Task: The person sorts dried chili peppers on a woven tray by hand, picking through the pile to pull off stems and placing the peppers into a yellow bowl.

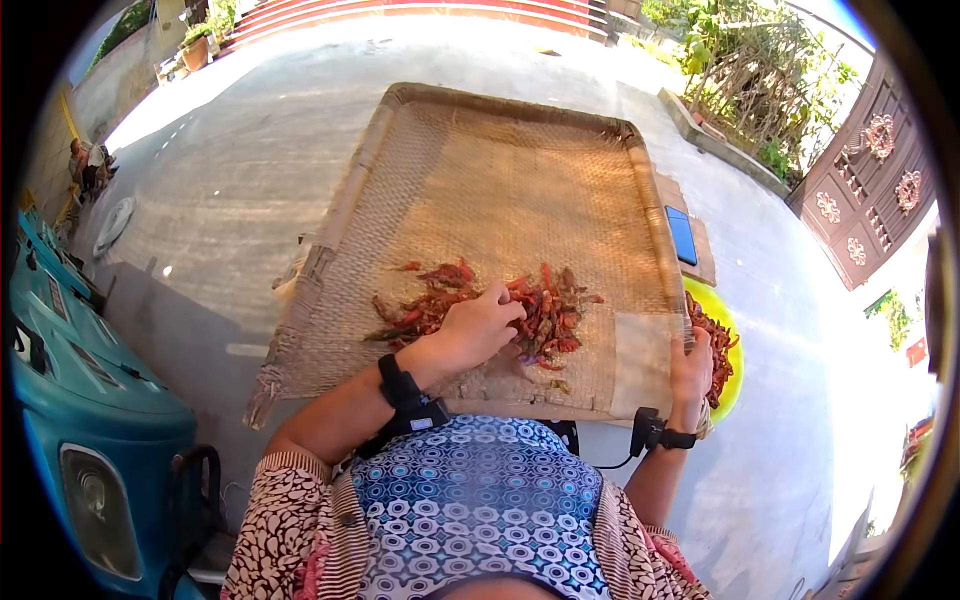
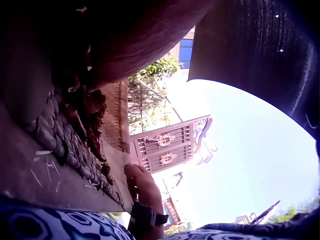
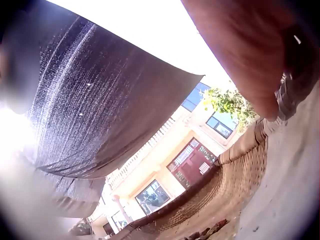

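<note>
A pile of dried red chili peppers [image 1: 548, 312] lies on a large woven tray [image 1: 520, 180], toward the person's side. Over the pile is the left hand [image 1: 475, 330], its fingers bent and their tips down among the peppers. Whether it pinches a pepper I cannot tell; the left wrist view is dark there. At the tray's right edge the right hand [image 1: 690, 368] holds the rim, also seen in the left wrist view as a hand [image 2: 144, 185] at the tray's edge. The woven rim [image 3: 245, 147] passes under a finger [image 3: 262, 95] in the right wrist view.
A yellow bowl [image 1: 735, 370] of red chilies stands just beyond the tray's right rim. A blue phone [image 1: 681, 235] lies on cardboard beside the tray. To the left is a teal vehicle [image 1: 95, 400]. Plants [image 1: 760, 90] and a brown gate [image 1: 865, 175] stand further off.
</note>
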`<action>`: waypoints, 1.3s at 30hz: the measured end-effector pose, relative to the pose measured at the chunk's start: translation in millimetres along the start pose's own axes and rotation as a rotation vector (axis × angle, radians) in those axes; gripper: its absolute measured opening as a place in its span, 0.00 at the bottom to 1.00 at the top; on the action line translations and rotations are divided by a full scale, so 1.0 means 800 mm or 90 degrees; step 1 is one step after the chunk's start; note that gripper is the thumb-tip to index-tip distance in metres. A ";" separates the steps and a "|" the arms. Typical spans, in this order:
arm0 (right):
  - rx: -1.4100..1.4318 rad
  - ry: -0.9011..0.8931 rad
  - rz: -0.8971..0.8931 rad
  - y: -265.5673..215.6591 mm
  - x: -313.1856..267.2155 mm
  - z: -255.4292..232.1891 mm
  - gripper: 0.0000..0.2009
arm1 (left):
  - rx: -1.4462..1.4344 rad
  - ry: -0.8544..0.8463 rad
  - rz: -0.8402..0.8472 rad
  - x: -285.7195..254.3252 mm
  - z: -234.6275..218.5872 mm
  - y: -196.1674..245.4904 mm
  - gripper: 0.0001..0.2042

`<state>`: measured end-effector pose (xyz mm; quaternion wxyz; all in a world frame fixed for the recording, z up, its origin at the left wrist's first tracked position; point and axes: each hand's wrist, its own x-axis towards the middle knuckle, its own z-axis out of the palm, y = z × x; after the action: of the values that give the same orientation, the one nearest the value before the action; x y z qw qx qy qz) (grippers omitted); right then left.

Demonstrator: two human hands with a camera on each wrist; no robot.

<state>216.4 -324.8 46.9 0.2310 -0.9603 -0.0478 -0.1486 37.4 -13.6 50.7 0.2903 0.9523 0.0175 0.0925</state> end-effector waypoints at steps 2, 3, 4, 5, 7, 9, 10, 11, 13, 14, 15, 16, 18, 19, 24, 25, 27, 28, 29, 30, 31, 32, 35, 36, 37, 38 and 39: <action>0.049 0.014 -0.081 0.020 0.004 0.003 0.22 | 0.009 0.004 -0.004 -0.003 -0.002 0.006 0.09; 0.047 0.027 -0.073 0.013 -0.003 -0.002 0.22 | -0.005 0.039 0.002 -0.005 0.000 0.007 0.08; 0.068 0.037 -0.077 0.014 -0.006 -0.001 0.21 | -0.020 0.057 -0.008 -0.007 0.004 0.005 0.08; 0.088 0.045 -0.080 0.015 -0.008 -0.003 0.21 | -0.036 0.073 -0.018 -0.007 0.006 0.004 0.09; 0.178 0.032 -0.061 0.014 -0.008 -0.006 0.19 | -0.081 0.110 -0.037 -0.008 0.011 0.008 0.09; 0.206 0.016 -0.046 0.014 -0.006 -0.005 0.18 | -0.142 0.155 -0.051 -0.008 0.012 0.014 0.08; 0.220 0.007 -0.039 0.014 -0.005 -0.003 0.18 | -0.154 0.163 -0.056 -0.007 0.013 0.015 0.09; 0.228 0.016 -0.048 0.011 -0.003 -0.001 0.18 | -0.167 0.172 -0.060 -0.005 0.014 0.016 0.09; 0.242 0.030 -0.063 0.008 -0.004 0.006 0.17 | -0.205 0.163 -0.078 -0.005 0.012 0.019 0.09; 0.244 0.016 -0.043 0.011 -0.004 0.011 0.17 | -0.234 0.148 -0.093 -0.003 0.006 0.018 0.09; 0.245 0.001 -0.027 0.018 -0.004 0.017 0.17 | -0.263 0.136 -0.107 0.000 0.002 0.018 0.09; 0.246 -0.017 -0.010 0.027 -0.006 0.025 0.17 | -0.267 0.138 -0.097 0.002 0.003 0.015 0.09; 0.265 -0.008 -0.012 0.032 -0.014 0.031 0.16 | -0.273 0.138 -0.078 0.003 0.010 0.002 0.09; 0.282 -0.021 0.012 0.027 -0.017 0.026 0.16 | -0.280 0.133 -0.086 0.002 0.017 -0.003 0.09; 0.219 0.040 -0.089 0.029 -0.017 0.023 0.15 | -0.351 0.088 -0.092 -0.006 0.022 0.000 0.10; 0.122 0.124 -0.180 0.030 -0.016 0.029 0.15 | -0.336 0.092 -0.078 -0.005 0.027 0.000 0.10; 0.038 0.202 -0.311 0.015 -0.019 0.025 0.14 | -0.308 0.101 -0.048 -0.003 0.037 -0.002 0.11; 0.055 0.197 -0.352 -0.017 -0.030 0.011 0.14 | -0.267 0.093 -0.026 -0.004 0.035 0.001 0.10; 0.073 0.194 -0.391 -0.043 -0.043 0.003 0.13 | -0.223 0.085 -0.003 -0.005 0.032 0.005 0.10; 0.203 0.011 -0.336 -0.060 -0.053 0.003 0.12 | -0.178 0.076 0.020 -0.007 0.029 0.009 0.10; 0.330 -0.173 -0.276 -0.076 -0.064 0.004 0.11 | -0.195 0.054 0.011 -0.008 0.027 0.013 0.10; 0.455 -0.358 -0.213 -0.092 -0.074 0.006 0.11 | -0.211 0.034 0.002 -0.009 0.025 0.017 0.10; 0.468 -0.446 -0.287 -0.134 -0.097 0.009 0.10 | -0.262 -0.025 -0.022 -0.010 0.018 0.029 0.09; 0.508 -0.473 -0.281 -0.135 -0.099 0.021 0.09 | -0.280 -0.046 -0.029 -0.012 0.017 0.030 0.09; 0.546 -0.502 -0.274 -0.133 -0.100 0.040 0.08 | -0.285 -0.012 0.001 -0.013 0.021 0.028 0.09; 0.584 -0.530 -0.267 -0.132 -0.102 0.052 0.08 | -0.342 -0.043 -0.042 -0.016 0.021 0.026 0.09; 0.616 -0.558 -0.244 -0.134 -0.102 0.050 0.07 | -0.399 -0.072 -0.085 -0.019 0.012 0.029 0.09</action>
<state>131.8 -212.7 33.6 0.5638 -0.6948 -0.3672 0.2541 24.1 -39.6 53.1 0.5753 0.8170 0.0342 0.0211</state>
